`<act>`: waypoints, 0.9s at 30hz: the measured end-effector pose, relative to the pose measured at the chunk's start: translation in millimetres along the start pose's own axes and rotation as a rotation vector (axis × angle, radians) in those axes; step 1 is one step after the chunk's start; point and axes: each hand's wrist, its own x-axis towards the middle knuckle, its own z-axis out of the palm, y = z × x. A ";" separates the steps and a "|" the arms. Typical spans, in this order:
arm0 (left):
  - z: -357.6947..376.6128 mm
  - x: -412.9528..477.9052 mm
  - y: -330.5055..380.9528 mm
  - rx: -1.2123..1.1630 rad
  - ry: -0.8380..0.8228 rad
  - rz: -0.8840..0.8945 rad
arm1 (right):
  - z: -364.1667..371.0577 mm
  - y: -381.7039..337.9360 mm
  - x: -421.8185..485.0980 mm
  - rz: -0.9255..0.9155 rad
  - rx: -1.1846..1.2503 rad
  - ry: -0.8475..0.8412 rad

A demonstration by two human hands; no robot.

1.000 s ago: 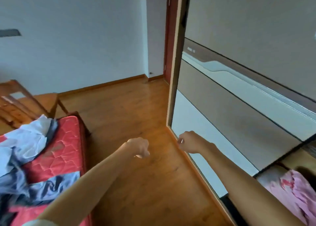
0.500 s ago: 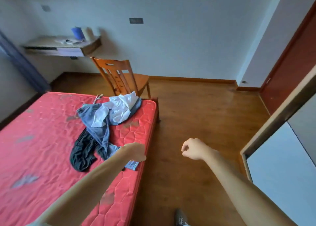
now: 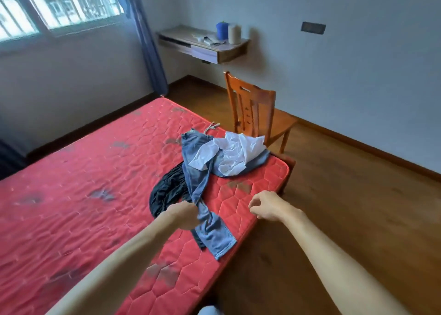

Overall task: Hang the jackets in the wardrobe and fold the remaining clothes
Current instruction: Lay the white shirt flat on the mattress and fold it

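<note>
A pair of blue jeans (image 3: 202, 178) lies stretched along the right side of the red mattress (image 3: 83, 183). A crumpled white shirt (image 3: 235, 153) rests on the jeans' upper part near the mattress corner. A black garment (image 3: 167, 190) lies partly under the jeans on their left. My left hand (image 3: 183, 213) is closed on one jeans leg near its lower end. My right hand (image 3: 268, 206) hovers over the mattress edge with fingers curled and nothing in it.
A wooden chair (image 3: 255, 114) stands beside the mattress corner. A wall shelf (image 3: 202, 44) holds a blue cup, a white roll and papers. A window (image 3: 59, 4) and blue curtain (image 3: 148, 40) are at the back left. Wooden floor (image 3: 346, 195) extends to the right.
My view has swung left from the wardrobe to the bed. My left hand has reached the jeans leg and closed on it; my right hand has moved over the mattress edge.
</note>
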 end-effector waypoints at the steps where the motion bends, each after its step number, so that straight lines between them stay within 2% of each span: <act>1: -1.8 8.6 -10.3 -0.020 -0.010 -0.017 | -0.7 -5.5 19.7 -0.011 -0.012 -0.024; 9: -33.0 98.2 -85.2 -0.171 -0.046 -0.130 | -8.0 -43.3 161.8 -0.008 -0.150 -0.159; 13: -55.3 147.6 -102.9 -0.260 -0.038 -0.128 | -22.7 -45.6 208.2 0.007 -0.176 -0.131; 20: -69.1 230.3 -91.5 -0.408 -0.045 -0.127 | -45.8 -14.5 269.3 0.115 -0.160 -0.101; 27: -66.1 327.0 -55.9 -0.648 -0.014 -0.256 | -54.0 35.7 362.7 0.162 -0.090 -0.166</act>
